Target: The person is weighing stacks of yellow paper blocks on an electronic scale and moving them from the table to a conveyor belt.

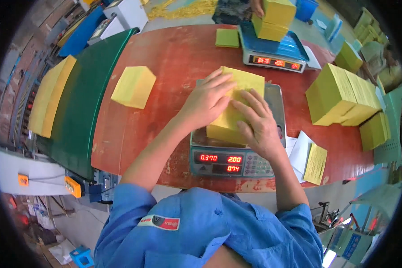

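Note:
A stack of yellow paper (247, 81) rests on the metal pan of a digital scale (274, 96), right in front of me. My left hand (204, 102) lies across the stack's left side and top, fingers stretched out. On its right part rests my right hand (260, 127), with the fingers spread over the top. Neither hand wraps round the paper. The scale's red digits are lit on its front panel (250, 164). Parts of the stack are hidden under my hands.
Another yellow stack (134, 87) stands left on the red table (165, 49), beside a green conveyor belt (91, 89) carrying a long stack. More stacks (332, 98) stand right, near loose paper (316, 163). Across, a person's hand (257, 8) touches paper on a second scale (272, 60).

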